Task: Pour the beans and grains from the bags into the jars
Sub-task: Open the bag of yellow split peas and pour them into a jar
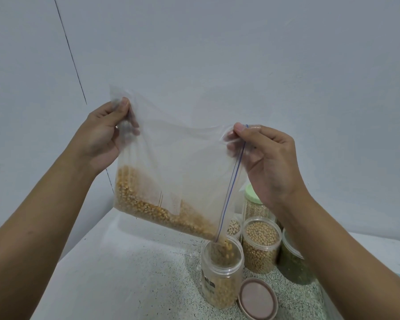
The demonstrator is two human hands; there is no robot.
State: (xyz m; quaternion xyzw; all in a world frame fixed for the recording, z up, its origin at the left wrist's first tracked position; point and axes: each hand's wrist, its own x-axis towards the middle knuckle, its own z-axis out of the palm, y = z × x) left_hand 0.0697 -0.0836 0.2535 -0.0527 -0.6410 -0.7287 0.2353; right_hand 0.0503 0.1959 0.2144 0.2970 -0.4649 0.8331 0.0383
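The person is pouring yellow corn kernels (143, 204) from a clear zip bag (183, 153) into an open jar (222, 280), which is standing on the speckled counter (136, 273) at about 5 o'clock in the view. The left hand (102, 132) is pinching the closed bottom corner of the bag at 10 o'clock and is holding it high. The right hand (268, 162) is pinching the zip edge at 2 o'clock between thumb and fingers. The low corner of the bag mouth is hanging just inside the jar rim, and kernels are falling through it. The jar is looking roughly half filled, and a good part of the kernels is lying along the low edge of the bag, so I judge this pouring step to be in its middle. The next move is probably asking for a slow raising of the left hand, so that the rest is sliding to the corner without jumping over the rim. A pinkish lid (256, 299) is lying at 4 o'clock from the jar.
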